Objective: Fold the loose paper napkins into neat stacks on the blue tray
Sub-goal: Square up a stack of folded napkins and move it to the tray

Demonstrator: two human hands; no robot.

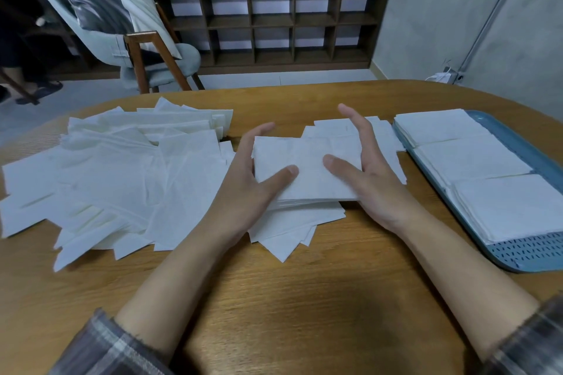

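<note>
plaid sleeves [100, 344]: cuffs at the bottom edge, forearms reaching over the table [304, 298].
left hand [249, 173]: clamped on the held stack [304, 167], on the side away from the blue tray [530, 253]; thumb on top, fingers curled round the edge.
right hand [362, 167]: gripping the same stack on its tray side; thumb on top, fingers along the edge.
held stack: folded napkins, short of the tray, resting on or just above a folded pile [292, 231]; i cannot tell which.
tray stacks [475, 158]: three neat stacks in a row along the tray.
loose napkins [115, 173]: a spread heap, well apart from the tray, beyond the left hand.
stage: likely squaring edges before the carry to the tray.
risk: thin sheets may fan or slip if the grip loosens, and a low carry could drag folded pile sheets along.
risk: little bare tray shows, so a careless landing could knock a tray stack crooked.
</note>
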